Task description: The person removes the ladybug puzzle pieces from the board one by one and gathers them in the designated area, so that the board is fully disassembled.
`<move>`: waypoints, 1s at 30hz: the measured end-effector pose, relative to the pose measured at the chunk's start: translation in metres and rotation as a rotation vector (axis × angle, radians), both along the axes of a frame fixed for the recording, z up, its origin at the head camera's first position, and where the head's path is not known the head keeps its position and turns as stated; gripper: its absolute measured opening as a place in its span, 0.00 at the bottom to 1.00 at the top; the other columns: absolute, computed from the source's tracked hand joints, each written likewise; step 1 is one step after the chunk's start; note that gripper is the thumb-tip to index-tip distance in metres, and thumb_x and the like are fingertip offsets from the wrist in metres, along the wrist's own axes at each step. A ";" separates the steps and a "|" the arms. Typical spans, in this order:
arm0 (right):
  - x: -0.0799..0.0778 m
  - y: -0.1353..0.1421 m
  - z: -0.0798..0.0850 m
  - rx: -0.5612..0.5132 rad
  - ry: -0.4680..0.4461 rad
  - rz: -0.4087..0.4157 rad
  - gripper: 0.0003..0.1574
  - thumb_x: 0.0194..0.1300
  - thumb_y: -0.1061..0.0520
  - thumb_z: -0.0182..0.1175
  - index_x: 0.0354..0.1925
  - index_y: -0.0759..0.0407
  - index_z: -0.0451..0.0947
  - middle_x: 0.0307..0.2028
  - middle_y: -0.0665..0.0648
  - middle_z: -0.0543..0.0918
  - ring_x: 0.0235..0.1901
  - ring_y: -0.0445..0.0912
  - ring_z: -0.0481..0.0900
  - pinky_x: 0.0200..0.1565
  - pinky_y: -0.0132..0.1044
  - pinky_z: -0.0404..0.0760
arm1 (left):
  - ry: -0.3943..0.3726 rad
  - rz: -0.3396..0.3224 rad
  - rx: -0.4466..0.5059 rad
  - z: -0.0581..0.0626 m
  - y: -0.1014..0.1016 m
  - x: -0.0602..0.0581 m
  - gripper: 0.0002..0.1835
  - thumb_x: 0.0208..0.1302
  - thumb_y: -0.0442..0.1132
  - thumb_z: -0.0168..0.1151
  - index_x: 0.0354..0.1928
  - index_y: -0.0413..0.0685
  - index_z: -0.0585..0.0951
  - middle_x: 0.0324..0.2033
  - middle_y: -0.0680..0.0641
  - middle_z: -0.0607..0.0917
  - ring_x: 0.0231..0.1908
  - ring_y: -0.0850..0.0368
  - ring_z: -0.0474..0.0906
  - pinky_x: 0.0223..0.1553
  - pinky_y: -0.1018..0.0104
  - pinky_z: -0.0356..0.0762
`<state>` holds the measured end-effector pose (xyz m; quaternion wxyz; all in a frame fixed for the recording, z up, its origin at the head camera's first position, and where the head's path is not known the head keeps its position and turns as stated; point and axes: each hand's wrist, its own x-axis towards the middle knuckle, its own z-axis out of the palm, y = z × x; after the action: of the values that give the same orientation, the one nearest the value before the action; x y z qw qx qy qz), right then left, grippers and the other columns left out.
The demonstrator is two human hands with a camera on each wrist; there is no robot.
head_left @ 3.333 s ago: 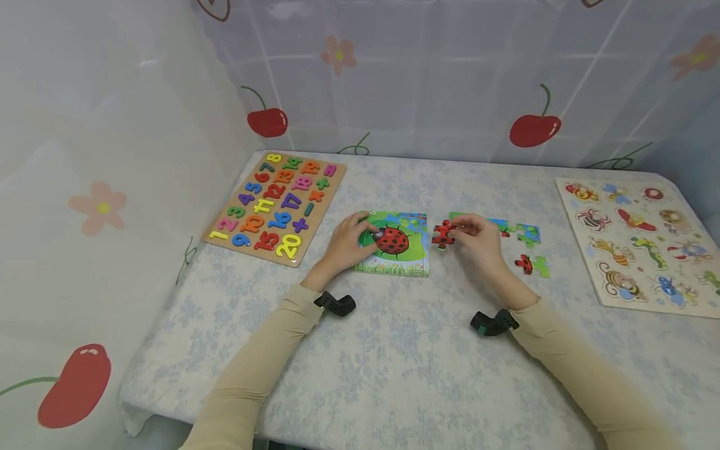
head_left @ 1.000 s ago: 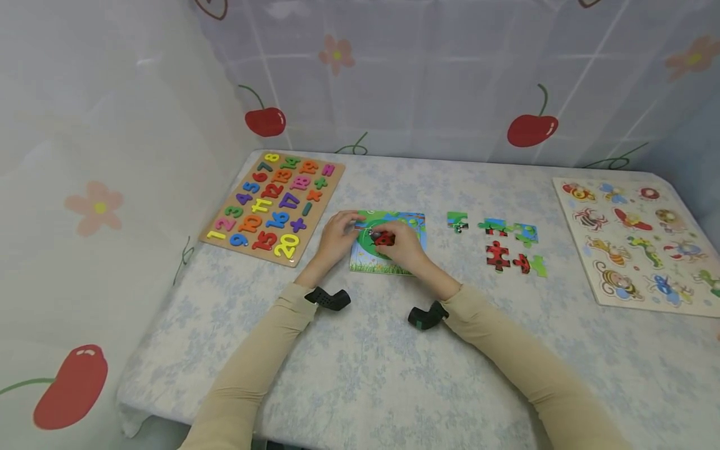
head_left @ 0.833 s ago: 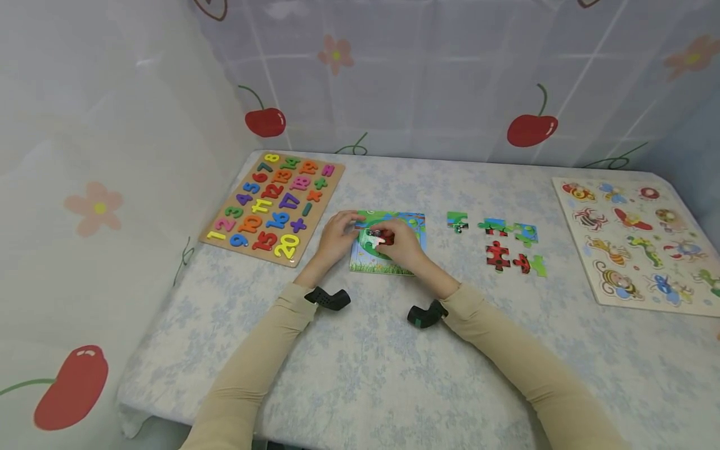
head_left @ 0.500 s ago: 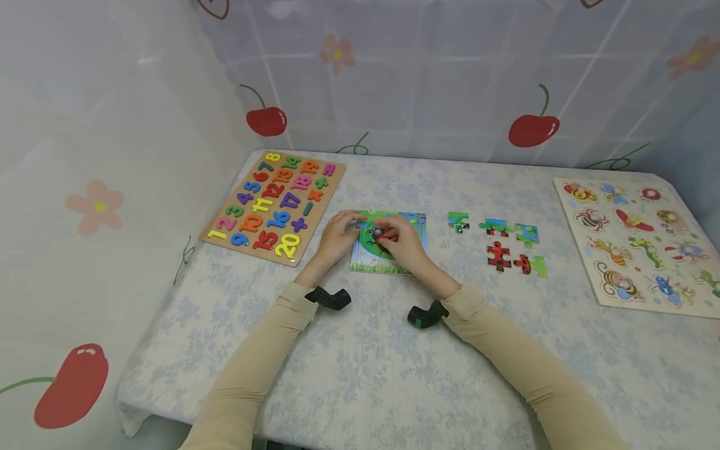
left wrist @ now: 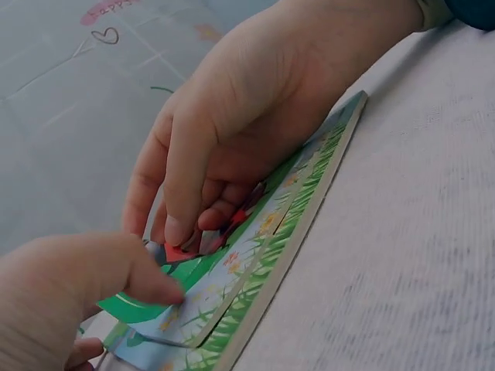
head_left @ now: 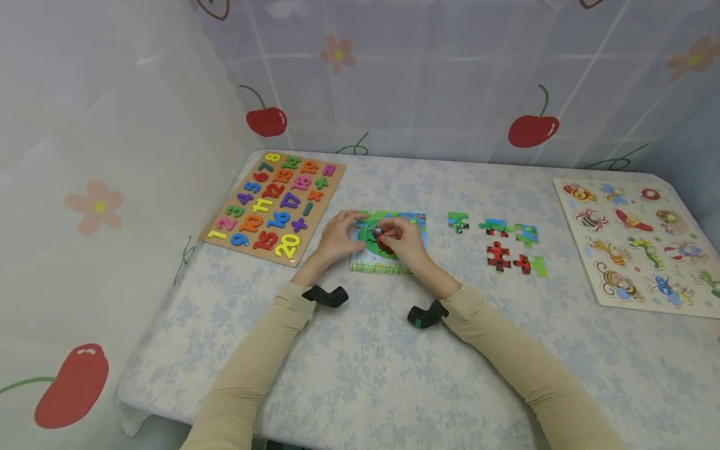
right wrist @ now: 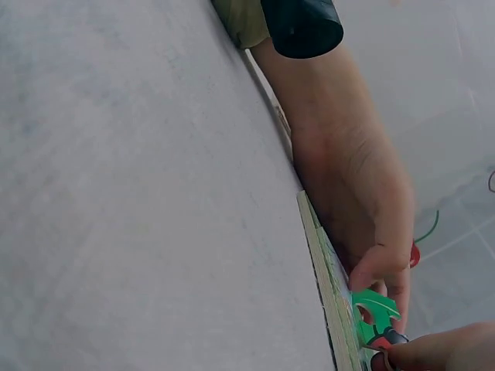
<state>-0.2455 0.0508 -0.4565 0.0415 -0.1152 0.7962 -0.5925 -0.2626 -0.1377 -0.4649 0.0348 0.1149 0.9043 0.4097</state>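
Observation:
A square ladybug jigsaw puzzle (head_left: 375, 267) lies flat on the cloth-covered table. Over its middle my right hand (head_left: 409, 242) pinches a red-and-black puzzle piece (head_left: 384, 242) between thumb and fingertips; the left wrist view shows a red part (left wrist: 182, 253) of it beneath the fingertips. My left hand (head_left: 336, 237) rests at the puzzle's left edge, fingers spread along the back and thumb reaching over the picture. In the right wrist view a green part of the picture (right wrist: 377, 303) shows beside the left thumb. Both hands hide parts of the puzzle.
Several loose jigsaw pieces lie right of the puzzle, among them a red piece (head_left: 498, 256) and a green one (head_left: 458, 220). A number board (head_left: 332, 187) stands at the back left. An insect peg board (head_left: 610, 294) lies at the right. A cherry-printed curtain (head_left: 427, 94) surrounds the table.
My right hand came left from the loose pieces, leaving a red piece there, and has turned and shifted the pinched piece over the puzzle. The left thumb has just moved further onto the picture.

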 end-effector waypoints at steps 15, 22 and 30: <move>-0.001 0.010 0.007 -0.129 -0.068 -0.142 0.17 0.63 0.67 0.60 0.51 0.67 0.78 0.42 0.61 0.80 0.34 0.31 0.77 0.41 0.24 0.78 | -0.047 -0.180 -0.060 0.003 -0.005 -0.001 0.43 0.50 0.44 0.73 0.69 0.59 0.64 0.71 0.47 0.56 0.72 0.44 0.50 0.70 0.40 0.44; 0.007 0.050 0.023 -0.074 -0.043 -0.145 0.17 0.62 0.68 0.59 0.51 0.70 0.77 0.43 0.63 0.81 0.35 0.32 0.78 0.41 0.22 0.78 | -0.025 -0.185 -0.069 0.002 -0.003 -0.001 0.43 0.49 0.44 0.73 0.69 0.60 0.65 0.72 0.47 0.55 0.72 0.44 0.48 0.71 0.40 0.43; 0.028 0.121 0.026 0.108 -0.058 -0.231 0.20 0.62 0.65 0.61 0.52 0.71 0.76 0.38 0.57 0.82 0.29 0.26 0.77 0.35 0.23 0.79 | 0.015 -0.187 -0.135 0.002 -0.007 0.000 0.41 0.50 0.46 0.71 0.69 0.59 0.66 0.73 0.45 0.52 0.73 0.42 0.45 0.71 0.38 0.41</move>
<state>-0.2174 0.1721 -0.4301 0.0022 -0.0030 0.8333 -0.5529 -0.2623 -0.1451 -0.4630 0.0736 0.1992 0.9154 0.3419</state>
